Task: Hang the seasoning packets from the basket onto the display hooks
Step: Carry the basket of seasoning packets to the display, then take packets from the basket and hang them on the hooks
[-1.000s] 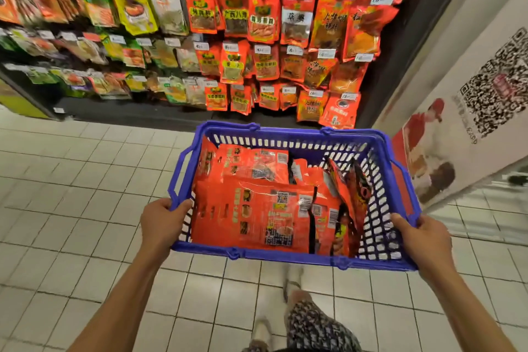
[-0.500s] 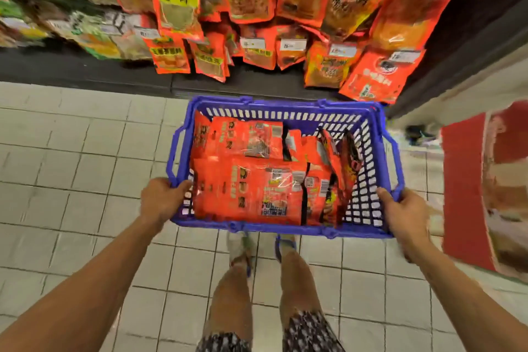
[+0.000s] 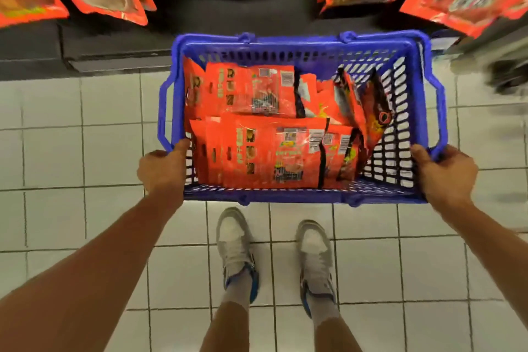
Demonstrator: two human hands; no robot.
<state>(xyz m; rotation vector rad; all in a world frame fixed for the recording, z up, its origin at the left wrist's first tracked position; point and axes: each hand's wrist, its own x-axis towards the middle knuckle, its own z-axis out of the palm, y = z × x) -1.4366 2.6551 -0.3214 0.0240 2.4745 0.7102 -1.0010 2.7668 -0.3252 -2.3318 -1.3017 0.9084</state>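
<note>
Left hand (image 3: 163,168) and right hand (image 3: 445,174) each grip a near corner of the blue basket (image 3: 297,46), fingers curled round its rim; orange seasoning packets (image 3: 265,148) stacked inside

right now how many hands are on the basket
2. The left hand grips the near left corner of the basket; the right hand grips its near right corner.

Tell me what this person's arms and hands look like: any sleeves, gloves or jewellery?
Both forearms are bare, with no sleeve reaching into view. The left hand and the right hand wear no gloves, and no watch, bracelet or ring shows on the visible sides.
</note>
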